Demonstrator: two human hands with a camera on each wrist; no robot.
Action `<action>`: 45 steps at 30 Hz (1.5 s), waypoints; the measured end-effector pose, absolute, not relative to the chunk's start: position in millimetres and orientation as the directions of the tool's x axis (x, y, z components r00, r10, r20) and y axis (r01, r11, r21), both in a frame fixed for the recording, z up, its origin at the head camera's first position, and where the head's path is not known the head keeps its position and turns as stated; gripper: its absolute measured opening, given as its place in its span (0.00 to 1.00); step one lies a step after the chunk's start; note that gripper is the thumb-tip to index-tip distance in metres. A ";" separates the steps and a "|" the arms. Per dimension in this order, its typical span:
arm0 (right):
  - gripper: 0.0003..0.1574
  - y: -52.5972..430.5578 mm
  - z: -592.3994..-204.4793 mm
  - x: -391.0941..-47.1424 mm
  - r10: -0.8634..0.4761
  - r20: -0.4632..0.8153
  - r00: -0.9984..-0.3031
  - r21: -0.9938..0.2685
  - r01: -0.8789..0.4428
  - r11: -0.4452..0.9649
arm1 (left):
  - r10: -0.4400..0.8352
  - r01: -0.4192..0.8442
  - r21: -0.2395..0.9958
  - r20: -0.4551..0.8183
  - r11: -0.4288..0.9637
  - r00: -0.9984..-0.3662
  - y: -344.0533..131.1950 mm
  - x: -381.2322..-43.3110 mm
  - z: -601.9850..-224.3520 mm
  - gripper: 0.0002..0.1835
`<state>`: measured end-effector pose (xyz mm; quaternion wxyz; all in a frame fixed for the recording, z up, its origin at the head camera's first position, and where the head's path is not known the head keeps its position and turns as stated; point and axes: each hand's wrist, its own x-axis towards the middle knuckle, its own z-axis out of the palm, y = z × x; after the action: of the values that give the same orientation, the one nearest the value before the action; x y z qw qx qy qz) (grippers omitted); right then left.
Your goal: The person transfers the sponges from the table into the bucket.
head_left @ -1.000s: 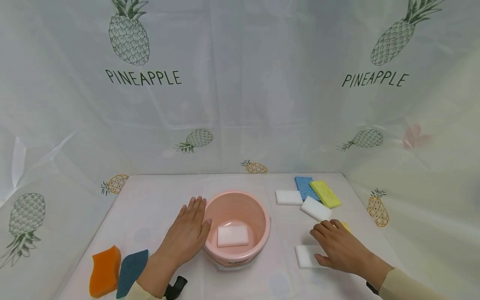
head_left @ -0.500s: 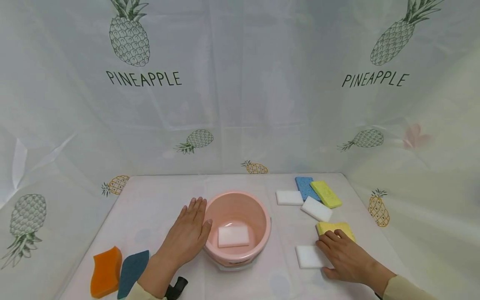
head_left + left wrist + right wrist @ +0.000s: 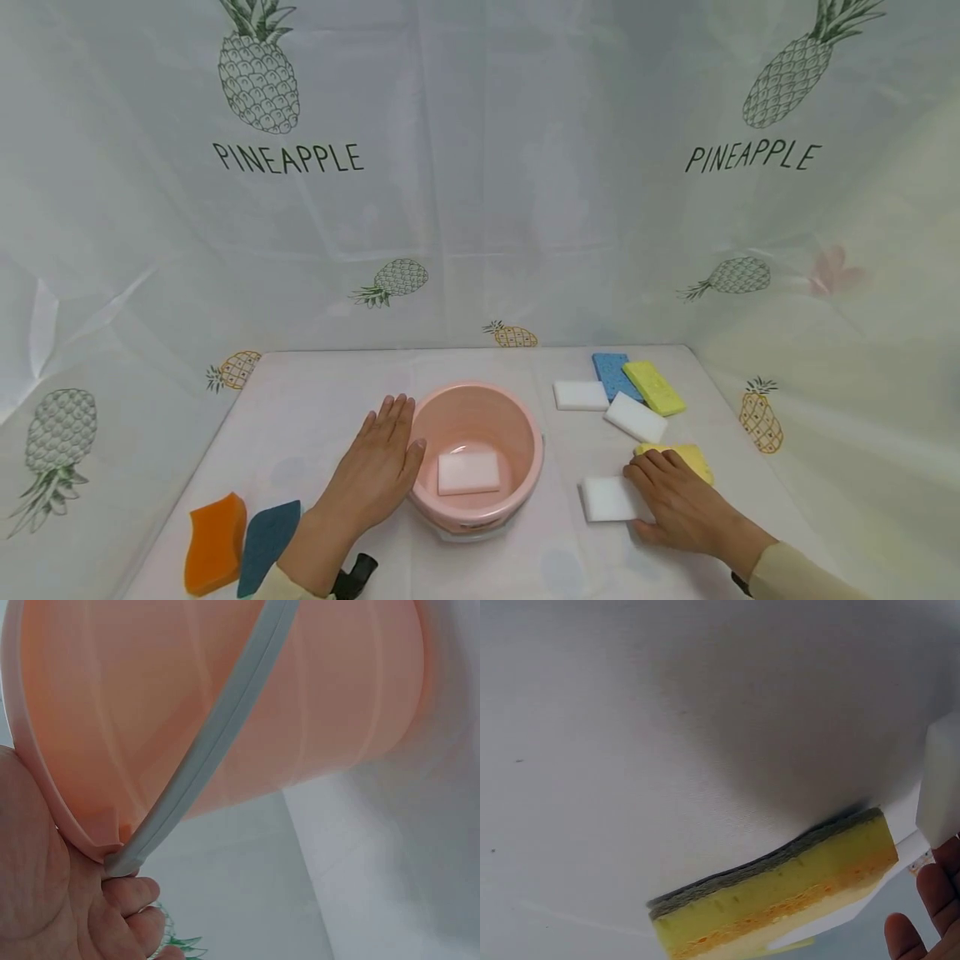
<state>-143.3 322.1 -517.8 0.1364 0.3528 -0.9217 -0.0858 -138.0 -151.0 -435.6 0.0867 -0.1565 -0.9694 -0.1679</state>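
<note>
My left hand [image 3: 375, 471] rests with straight fingers against the left rim of a pink bucket [image 3: 525, 487]. In the left wrist view the palm lies at the bucket's rim, beside the end of its grey handle [image 3: 202, 761]. A white sponge [image 3: 467, 472] lies on the bucket floor. To the right, my right hand [image 3: 686, 510] pinches another white sponge [image 3: 606, 500] between thumb and fingers; its left end sticks out. The right wrist view shows just a corner of that white sponge [image 3: 939, 784], raised off the table. A yellow sponge [image 3: 693, 461] with a grey scouring layer lies just behind this hand.
At the back right lie two more white sponges, one flat [image 3: 581, 396] and one angled [image 3: 636, 417], a blue sponge [image 3: 613, 372] and a yellow-green one [image 3: 654, 387]. An orange sponge [image 3: 215, 546] and a dark teal pad [image 3: 266, 542] lie front left. A pineapple-print sheet [image 3: 480, 208] surrounds the table.
My right hand has come down onto the near white sponge, gripped it and shifted it slightly left and away, tilting it. The left hand and bucket have stayed put.
</note>
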 end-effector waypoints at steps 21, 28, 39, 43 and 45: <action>0.44 282.2 -472.7 -203.8 -0.635 0.371 -0.678 0.296 -0.562 0.772 | 0.293 0.339 0.272 0.195 0.901 -0.936 -151.7 -135.9 -434.2 0.37; 0.42 261.6 -436.4 -221.5 -0.631 0.474 -0.614 0.277 -0.577 0.768 | 0.296 0.339 0.218 0.209 0.915 -0.932 -153.1 -138.6 -434.0 0.36; 0.39 196.9 -392.7 -222.8 -0.625 0.489 -0.608 0.211 -0.614 0.761 | 0.275 0.323 0.209 0.227 0.923 -0.934 -151.3 -138.2 -432.0 0.36; 0.40 170.9 -390.0 -217.3 -0.650 0.446 -0.615 0.187 -0.646 0.740 | 0.274 0.317 0.193 0.223 0.928 -0.936 -151.5 -138.1 -430.6 0.36; 0.41 158.0 -390.4 -214.8 -0.667 0.424 -0.612 0.189 -0.661 0.726 | 0.276 0.318 0.184 0.222 0.930 -0.935 -152.1 -138.3 -429.9 0.36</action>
<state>-214.8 158.0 -390.4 0.2391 0.3699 -0.8977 -0.0069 -138.3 -152.1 -429.9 0.0966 -0.1519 -0.9776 -0.1090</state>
